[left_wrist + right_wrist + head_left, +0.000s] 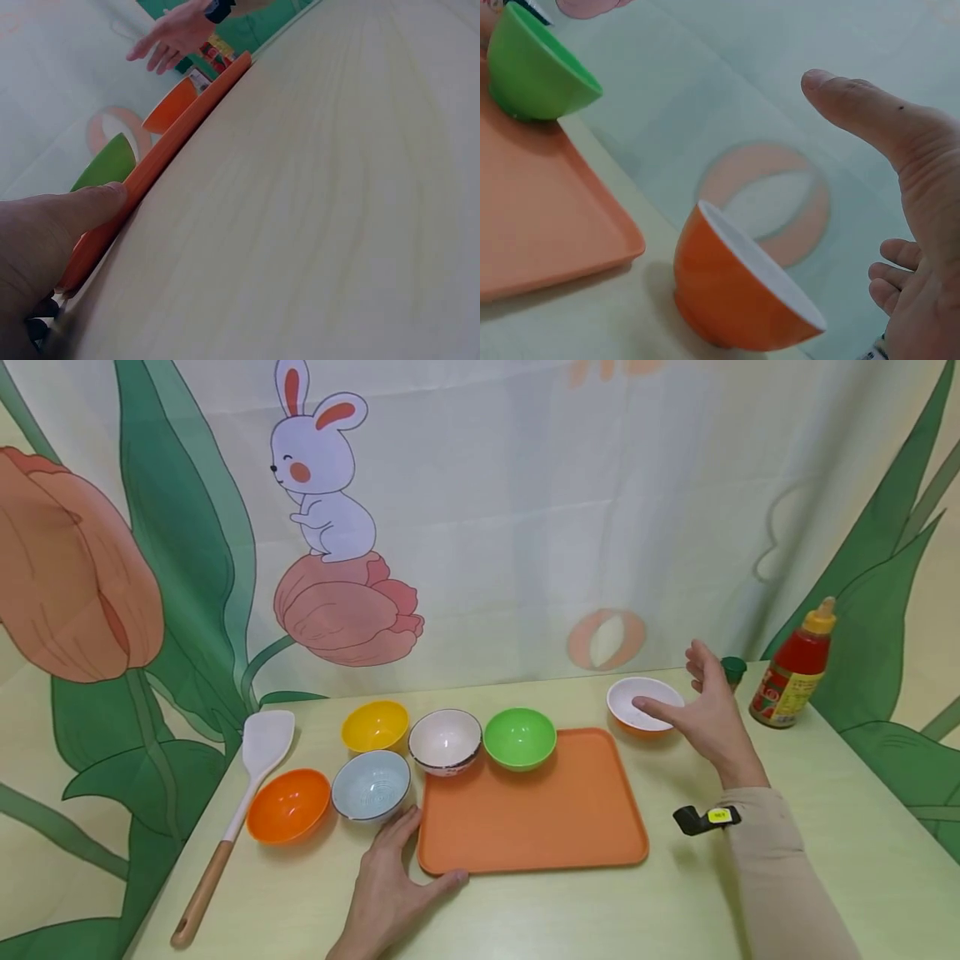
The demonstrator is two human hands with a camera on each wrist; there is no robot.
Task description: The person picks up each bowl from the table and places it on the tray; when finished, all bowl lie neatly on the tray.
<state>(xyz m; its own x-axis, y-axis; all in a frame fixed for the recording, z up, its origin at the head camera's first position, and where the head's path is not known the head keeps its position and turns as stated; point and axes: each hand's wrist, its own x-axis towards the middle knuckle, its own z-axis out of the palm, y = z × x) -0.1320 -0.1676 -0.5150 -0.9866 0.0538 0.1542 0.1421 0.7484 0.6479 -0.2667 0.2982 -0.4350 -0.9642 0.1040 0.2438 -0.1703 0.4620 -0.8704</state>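
My left hand (386, 881) spans the front left corner of the orange tray (540, 827), fingers along its left side and a straight thumb (94, 206) at the front edge. My right hand (708, 710) is raised with thumb and fingers spread apart, holding nothing. In the head view its thumb overlaps a bowl, white inside and orange outside (727, 292), standing right of the tray. The green bowl (520, 739) and the white bowl with a dark rim (446, 739) sit at the tray's back edge. Left of them are yellow (375, 727), light blue (372, 785) and orange (288, 806) bowls.
A white spatula with a wooden handle (202, 893) lies along the table's left side. At the back right stand a red sauce bottle with a yellow cap (791, 672) and a green-capped container (733, 670). A printed curtain (510, 527) hangs behind the table.
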